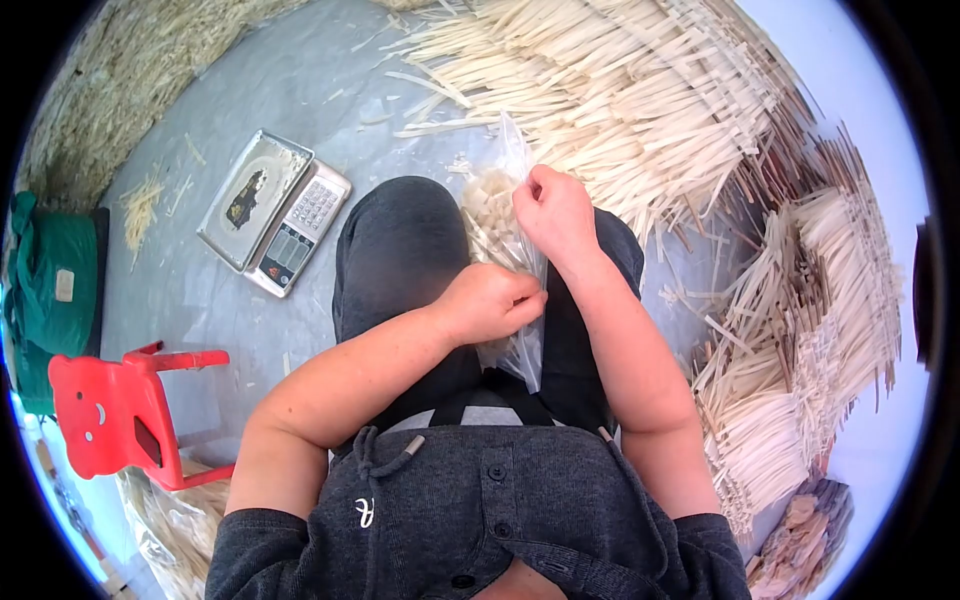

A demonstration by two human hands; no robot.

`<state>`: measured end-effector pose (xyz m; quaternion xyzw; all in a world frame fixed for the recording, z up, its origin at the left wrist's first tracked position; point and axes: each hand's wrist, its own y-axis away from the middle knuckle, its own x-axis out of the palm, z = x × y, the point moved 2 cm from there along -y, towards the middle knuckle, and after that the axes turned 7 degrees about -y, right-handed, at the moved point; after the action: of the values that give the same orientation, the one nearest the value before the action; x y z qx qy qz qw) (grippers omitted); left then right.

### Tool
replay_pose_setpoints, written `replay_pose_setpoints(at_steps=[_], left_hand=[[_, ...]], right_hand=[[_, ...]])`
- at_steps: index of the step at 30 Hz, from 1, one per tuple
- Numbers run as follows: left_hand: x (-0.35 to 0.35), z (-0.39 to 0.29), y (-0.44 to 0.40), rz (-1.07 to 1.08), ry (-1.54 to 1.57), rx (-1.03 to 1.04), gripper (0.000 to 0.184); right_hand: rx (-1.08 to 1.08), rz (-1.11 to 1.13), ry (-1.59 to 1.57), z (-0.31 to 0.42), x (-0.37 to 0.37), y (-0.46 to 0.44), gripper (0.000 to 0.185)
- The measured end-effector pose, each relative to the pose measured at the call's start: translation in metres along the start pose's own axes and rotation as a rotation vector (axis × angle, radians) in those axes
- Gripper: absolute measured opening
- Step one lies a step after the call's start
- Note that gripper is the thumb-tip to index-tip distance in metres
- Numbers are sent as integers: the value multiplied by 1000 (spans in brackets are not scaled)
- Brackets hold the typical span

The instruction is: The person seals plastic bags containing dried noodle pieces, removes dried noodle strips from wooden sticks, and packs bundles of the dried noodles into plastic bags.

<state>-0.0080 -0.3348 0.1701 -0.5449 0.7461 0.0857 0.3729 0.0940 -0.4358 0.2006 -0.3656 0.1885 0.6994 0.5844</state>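
Between my knees is a clear plastic bag (pixel 521 358) with pale, flat cut pieces (pixel 488 210) inside it. My left hand (pixel 492 303) is closed, thumb and fingers pinching the bag's edge at its near part. Farther up the same edge, my right hand (pixel 556 215) is closed too, gripping the plastic with curled fingers. The bag's far corner sticks up beyond my right hand. Part of the bag and its contents is hidden behind my hands.
A digital scale (pixel 275 210) with a dark mark on its pan stands left of my knees. Long pale strips (pixel 620 90) lie in a heap ahead, with more bundles (pixel 800 340) at the right. A red chair (pixel 120 415) and a green bag (pixel 60 270) are at the left.
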Motion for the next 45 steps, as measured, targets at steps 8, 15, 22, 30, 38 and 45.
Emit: replay_pose_setpoints(at_steps=[8,15,22,30,38,45], left_hand=[[1,3,0,22,-14,9,27],[5,3,-1,22,-59,49,28],[2,2,-2,-16,-49,30,29],[4,5,-2,-19,-32,9,28],[5,4,0,-44,-73,-11,28],[3,3,-1,-71,-67,8,28]], right_hand=[[-18,-37,-94,-9,9,-35,22],[-83,-68,-7,-9,8,-73,23],[12,0,12,-11,10,-113,27],[68,45,-67,-26,14,-129,28],[358,76,-487,-23,-2,-88,35],[183,242,-399,-46,6,-39,16]])
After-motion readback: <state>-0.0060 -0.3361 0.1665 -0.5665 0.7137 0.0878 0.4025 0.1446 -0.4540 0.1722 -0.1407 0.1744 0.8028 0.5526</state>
